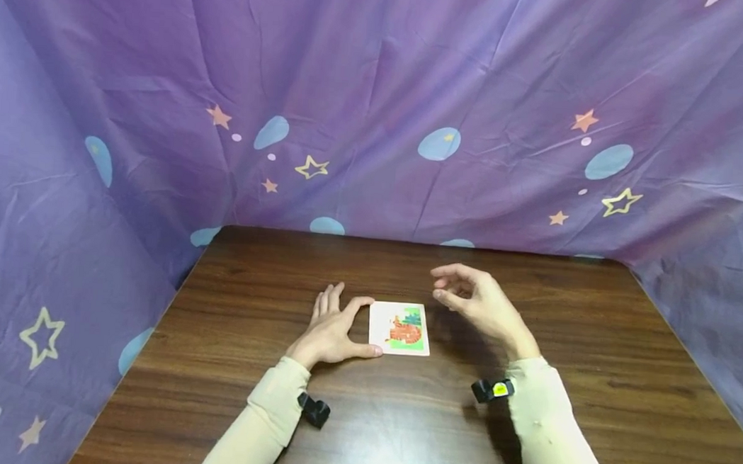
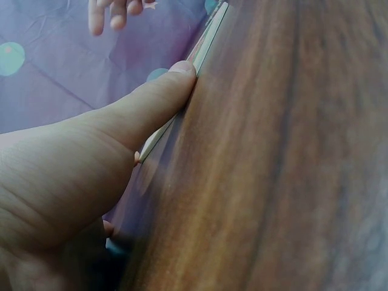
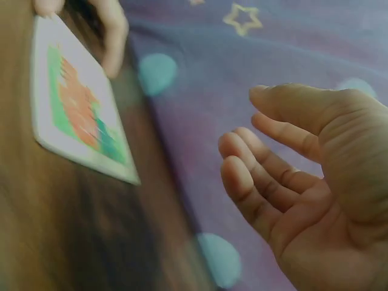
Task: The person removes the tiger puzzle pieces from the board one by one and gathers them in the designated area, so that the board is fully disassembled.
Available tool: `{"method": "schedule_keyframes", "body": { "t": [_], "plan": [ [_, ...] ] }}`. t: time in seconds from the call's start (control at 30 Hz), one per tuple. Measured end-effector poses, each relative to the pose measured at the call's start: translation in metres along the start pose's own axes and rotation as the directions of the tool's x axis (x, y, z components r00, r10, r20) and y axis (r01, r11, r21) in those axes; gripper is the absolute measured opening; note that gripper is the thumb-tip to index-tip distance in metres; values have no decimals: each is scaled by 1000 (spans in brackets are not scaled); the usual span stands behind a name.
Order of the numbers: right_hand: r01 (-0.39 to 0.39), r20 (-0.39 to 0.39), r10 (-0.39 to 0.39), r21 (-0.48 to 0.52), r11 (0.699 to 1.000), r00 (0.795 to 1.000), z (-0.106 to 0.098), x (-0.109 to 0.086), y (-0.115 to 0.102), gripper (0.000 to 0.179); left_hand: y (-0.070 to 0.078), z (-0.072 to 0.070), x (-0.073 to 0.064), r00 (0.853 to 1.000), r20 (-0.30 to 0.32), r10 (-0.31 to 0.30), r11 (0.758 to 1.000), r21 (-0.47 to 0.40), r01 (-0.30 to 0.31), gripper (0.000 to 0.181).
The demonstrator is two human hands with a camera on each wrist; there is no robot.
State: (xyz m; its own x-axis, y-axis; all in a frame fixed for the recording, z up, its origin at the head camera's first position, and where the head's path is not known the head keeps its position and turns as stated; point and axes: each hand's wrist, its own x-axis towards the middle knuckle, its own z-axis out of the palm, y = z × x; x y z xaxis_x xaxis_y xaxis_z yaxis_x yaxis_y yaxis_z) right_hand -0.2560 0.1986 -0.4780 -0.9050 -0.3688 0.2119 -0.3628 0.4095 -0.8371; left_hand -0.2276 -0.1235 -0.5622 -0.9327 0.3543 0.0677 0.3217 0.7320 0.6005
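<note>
A thin white square picture board [image 1: 378,325] lies flat on the table, printed with an orange-red animal on green and some blue-green. My left hand [image 1: 332,330] holds it at its left side, thumb on the near edge and index finger at the far left corner, the other fingers spread on the left. In the left wrist view the thumb [image 2: 160,91] presses the board's pale edge [image 2: 209,42]. My right hand [image 1: 483,304] hovers right of the board, apart from it, with loosely bent fingers. Nothing lies between those fingers [image 3: 236,176] in the right wrist view.
The brown wood-grain table [image 1: 594,345] reaches back to a purple cloth [image 1: 380,83] with stars and blue spots, which also hangs at both sides. Each wrist carries a small black camera [image 1: 314,410]. Light glares off the table's near middle.
</note>
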Motion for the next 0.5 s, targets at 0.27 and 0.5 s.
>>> {"method": "schedule_keyframes", "body": {
  "t": [0.27,0.5],
  "plan": [
    [37,145,-34,-17,999,989,49,9,6,36,-1,2,0,1000,-4,-6,1000,-14,6,102],
    [23,209,-13,-48,999,978,62,6,21,32,1,1,0,1000,-9,-4,1000,-18,4,101]
  ]
}}
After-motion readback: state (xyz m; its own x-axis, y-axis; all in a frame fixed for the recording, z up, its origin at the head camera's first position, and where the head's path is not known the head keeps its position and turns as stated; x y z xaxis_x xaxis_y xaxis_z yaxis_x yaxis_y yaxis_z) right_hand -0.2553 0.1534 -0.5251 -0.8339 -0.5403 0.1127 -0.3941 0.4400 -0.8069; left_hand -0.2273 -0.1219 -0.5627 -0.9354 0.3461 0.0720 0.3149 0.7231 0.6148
